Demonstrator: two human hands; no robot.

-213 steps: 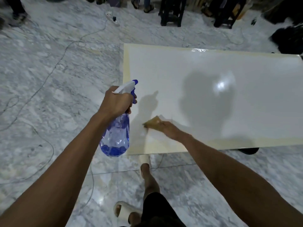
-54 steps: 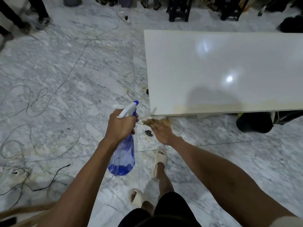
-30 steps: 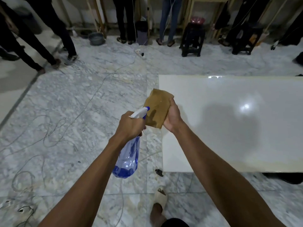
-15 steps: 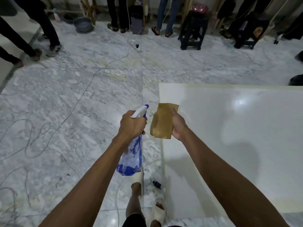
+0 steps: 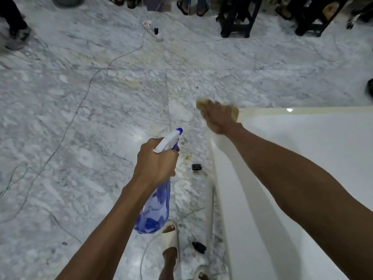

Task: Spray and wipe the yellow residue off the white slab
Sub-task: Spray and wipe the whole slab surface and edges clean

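A grey-veined marble floor point(image 5: 84, 110) is seen across most of the view, crossed by thin cables point(image 5: 80, 104), with a white power strip point(image 5: 152, 31) lying near the far side. Dark stools point(image 5: 238, 19) and the feet of several people are lined up along the far edge. The white slab point(image 5: 298, 162) is set at the right, raised above the floor, and its far left corner is reached by the right hand point(image 5: 219, 118). A yellowish band of residue point(image 5: 302, 110) is seen along the slab's far edge, running right from that corner. A tan cloth point(image 5: 202, 103) is pressed under the right hand at the corner; only its ends are shown, one past the fingers and one at the thumb side, and the hand is blurred, so it cannot be told whether the fingers are curled over the cloth or laid flat on it. A spray bottle point(image 5: 155, 209) is held by the left hand point(image 5: 156, 160) above the floor, just left of the slab; the fingers are wrapped round its neck, below the white head with its blue nozzle tip point(image 5: 179, 130). The nozzle is pointed away from the person, toward the slab's corner, and blue liquid is seen low in the clear body. A foot in a pale sandal point(image 5: 171, 239) is placed on the floor beside the slab's left edge, and two small black objects point(image 5: 196, 167) are lying on the floor near that edge.
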